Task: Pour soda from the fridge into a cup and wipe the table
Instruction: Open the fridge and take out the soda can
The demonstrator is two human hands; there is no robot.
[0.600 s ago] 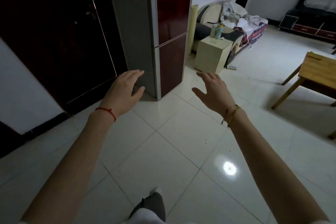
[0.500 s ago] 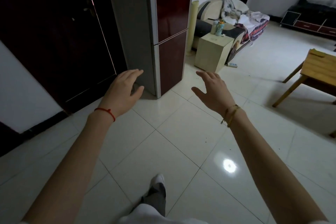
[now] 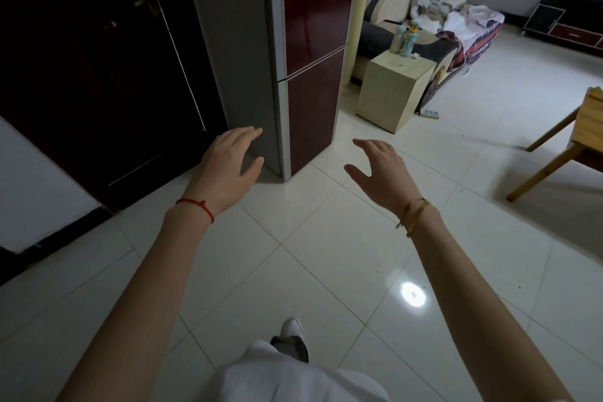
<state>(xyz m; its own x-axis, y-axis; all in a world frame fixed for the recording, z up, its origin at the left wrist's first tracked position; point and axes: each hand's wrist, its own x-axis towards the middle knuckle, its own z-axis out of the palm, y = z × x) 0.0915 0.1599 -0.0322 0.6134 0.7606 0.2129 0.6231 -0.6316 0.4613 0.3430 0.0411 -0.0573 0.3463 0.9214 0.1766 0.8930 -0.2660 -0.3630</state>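
The fridge (image 3: 313, 59) stands at twelve o'clock from me, dark red doors closed, its grey side facing my left. My left hand (image 3: 228, 170) is raised at eleven o'clock before that grey side, fingers straight and relaxed, holding nothing. My right hand (image 3: 381, 173) is raised at one o'clock, fingers spread loosely, empty too. A small cream cabinet (image 3: 391, 88) sits just beside the fridge at one o'clock; a wooden table (image 3: 587, 127) stands at three o'clock.

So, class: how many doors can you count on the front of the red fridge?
2. The upper door fills the top of the fridge; the lower door sits below the seam and reaches the floor. Both are closed; the upper door's top is out of frame.
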